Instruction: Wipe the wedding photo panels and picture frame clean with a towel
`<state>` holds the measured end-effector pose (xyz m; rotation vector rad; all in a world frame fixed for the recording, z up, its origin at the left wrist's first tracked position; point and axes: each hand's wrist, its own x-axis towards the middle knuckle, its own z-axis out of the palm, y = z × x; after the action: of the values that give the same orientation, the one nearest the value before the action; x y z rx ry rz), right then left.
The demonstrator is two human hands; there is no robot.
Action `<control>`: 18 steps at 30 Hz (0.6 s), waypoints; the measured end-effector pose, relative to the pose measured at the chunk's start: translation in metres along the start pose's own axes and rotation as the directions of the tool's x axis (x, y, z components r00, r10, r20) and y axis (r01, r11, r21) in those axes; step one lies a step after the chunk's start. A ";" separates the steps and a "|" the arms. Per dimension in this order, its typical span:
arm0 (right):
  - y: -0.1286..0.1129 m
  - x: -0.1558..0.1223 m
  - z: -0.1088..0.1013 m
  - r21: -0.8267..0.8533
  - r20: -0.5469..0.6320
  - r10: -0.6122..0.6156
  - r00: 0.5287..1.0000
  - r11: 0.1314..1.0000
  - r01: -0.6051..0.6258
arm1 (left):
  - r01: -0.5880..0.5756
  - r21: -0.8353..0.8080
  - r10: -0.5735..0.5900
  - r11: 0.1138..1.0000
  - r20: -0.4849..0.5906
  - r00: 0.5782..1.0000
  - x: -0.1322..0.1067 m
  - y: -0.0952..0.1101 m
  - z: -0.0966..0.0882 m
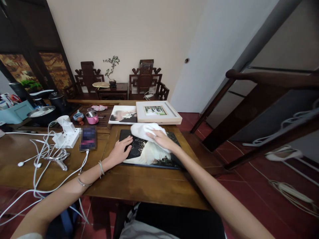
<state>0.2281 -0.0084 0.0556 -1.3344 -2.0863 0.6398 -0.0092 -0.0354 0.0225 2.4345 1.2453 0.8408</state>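
A large dark photo album (139, 154), with a picture of a white dress on its cover, lies flat on the wooden table (149, 186). My left hand (121, 151) rests on the album's left side, fingers stretched out and apart. On the album's upper part, my right hand (161, 138) presses a bunched white cloth (143, 130), its fingers curled over the cloth. The cloth hides the top of the cover.
Behind the album lie a white-framed picture (171, 117) and a photo book (123, 116). Leftward are a phone (87, 139), a power strip (67, 137), tangled white cables (41, 162) and a pink cup (92, 118). A wooden chair (239, 103) stands on the right.
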 end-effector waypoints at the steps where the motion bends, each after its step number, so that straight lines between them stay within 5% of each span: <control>1: 0.012 -0.007 -0.010 -0.035 -0.023 0.043 0.999 0.998 -0.044 | 0.003 -0.014 -0.003 1.000 -0.004 1.000 0.000 0.000 0.000; 7: 0.051 -0.024 -0.045 -0.103 -0.126 0.147 0.981 0.982 -0.160 | 0.029 -0.073 -0.031 0.997 -0.036 0.999 0.002 0.003 -0.001; 11: 0.042 -0.048 -0.037 -0.177 -0.064 0.142 0.988 0.973 -0.151 | 0.035 -0.068 -0.037 0.997 -0.039 0.999 0.002 0.003 -0.001; 18: 0.005 -0.147 -0.025 -0.257 0.120 0.084 0.989 0.965 -0.051 | 0.060 -0.054 -0.063 0.997 -0.042 0.997 0.001 0.000 0.001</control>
<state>0.2979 -0.1393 0.0391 -1.5463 -2.2972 0.5123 -0.0082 -0.0348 0.0215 2.3366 1.2900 0.9024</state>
